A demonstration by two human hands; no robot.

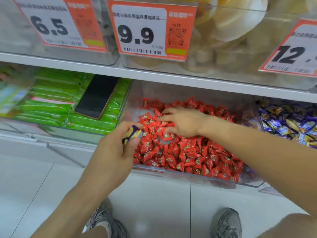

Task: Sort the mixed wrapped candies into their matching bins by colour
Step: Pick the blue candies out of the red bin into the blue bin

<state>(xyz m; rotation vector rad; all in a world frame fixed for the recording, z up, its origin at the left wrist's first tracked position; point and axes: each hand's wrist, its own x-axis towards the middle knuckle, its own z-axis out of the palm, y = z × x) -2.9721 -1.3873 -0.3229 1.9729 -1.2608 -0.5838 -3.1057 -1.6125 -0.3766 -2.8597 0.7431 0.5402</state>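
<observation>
Head view. Your left hand [118, 145] sits at the left front corner of the clear bin [188, 177]. Its fingers [132, 145] are pressed closed around a small bunch of purple-and-yellow wrapped candies [133, 133]; the wrappers are crinkled, with a dark purple end showing above the thumb. Your right hand [181, 121] lies palm down on the red candies [197, 152], fingers spread and tips pushed into the pile toward the left rear of the bin.

The red candies are small pillow packs with a printed motif and fill most of the bin. Bare clear floor shows at the left rear corner and in a small gap just below your right hand.

To the right, a neighbouring bin [257, 107] holds purple candies [289, 122] of the same colouring as the bunch in your left hand. To the left, a bin of green packets [56, 103] carries a dark phone [97, 97] lying flat on top.

The shelf edge [171, 78] runs close above the bins' rear halves. The bins' front halves project clear of it, open from above. Price tags [147, 30] hang on the upper row.
</observation>
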